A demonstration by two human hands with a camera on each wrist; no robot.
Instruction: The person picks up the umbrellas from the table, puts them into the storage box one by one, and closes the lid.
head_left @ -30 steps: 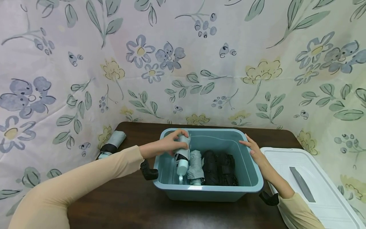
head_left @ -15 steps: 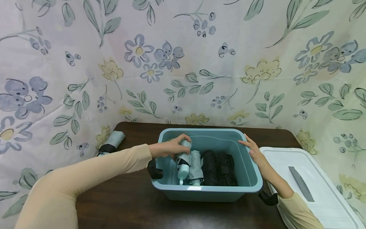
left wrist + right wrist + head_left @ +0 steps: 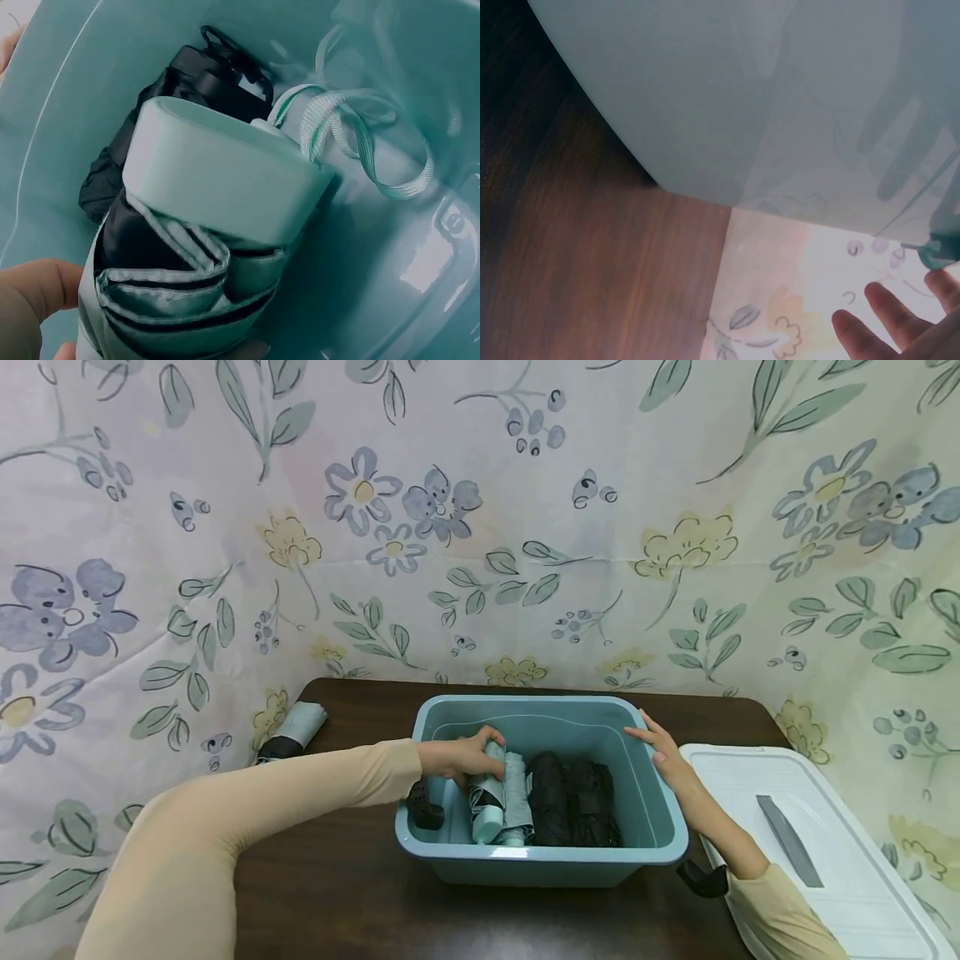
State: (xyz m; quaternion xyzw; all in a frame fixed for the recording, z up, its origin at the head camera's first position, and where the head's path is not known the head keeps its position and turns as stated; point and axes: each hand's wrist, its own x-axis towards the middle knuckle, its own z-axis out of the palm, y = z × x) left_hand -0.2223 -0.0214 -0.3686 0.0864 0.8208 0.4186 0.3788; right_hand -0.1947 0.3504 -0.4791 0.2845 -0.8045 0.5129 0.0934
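Note:
My left hand (image 3: 471,755) grips a pale blue-green folded umbrella (image 3: 487,802) inside the left part of a teal storage bin (image 3: 547,866). In the left wrist view, its pale handle (image 3: 225,172) faces the camera and a looped strap (image 3: 360,142) lies on the bin floor. Right beside it lies another pale folded umbrella (image 3: 517,791). Further right are two black folded umbrellas, one (image 3: 551,802) next to the other (image 3: 591,804). My right hand (image 3: 667,760) rests on the bin's right rim with its fingers extended; in the right wrist view, the fingers (image 3: 889,319) look straight.
A pale folded umbrella with a black band (image 3: 300,727) lies on the dark wooden table (image 3: 360,893) at the back left, partly behind my left arm. A white lid (image 3: 862,877) with a grey strip lies right of the bin. Floral cloth (image 3: 480,527) hangs behind.
My left hand has moved right and lower into the bin with the umbrella, which now lies close against the neighbouring pale umbrella. The right hand has stayed on the rim.

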